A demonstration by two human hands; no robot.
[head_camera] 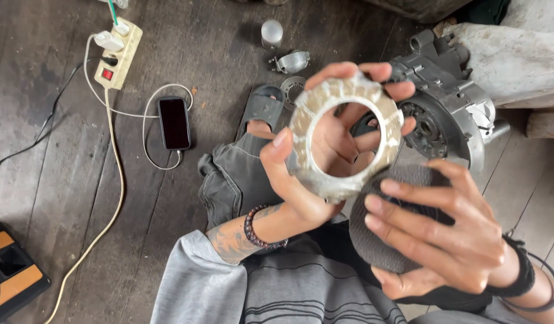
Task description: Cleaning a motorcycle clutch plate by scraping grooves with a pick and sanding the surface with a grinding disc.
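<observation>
My left hand (313,174) holds up a flat ring-shaped clutch friction plate (349,90), pale grey with segmented pads, gripped by thumb and fingers around its rim. Fingers show through its hole. My right hand (439,234) grips a dark grey rag (388,240) bunched just below the ring, touching its lower edge. A grey metal engine case (451,114) with an open round housing lies on the floor behind the ring.
A black phone (174,123) lies on the dark wooden floor, wired to a cream power strip (118,54) at upper left. A small round cover (292,62) and a clear cylinder (271,33) sit at top centre. A sandalled foot (262,111) and a black-and-orange case (10,273) are also in view.
</observation>
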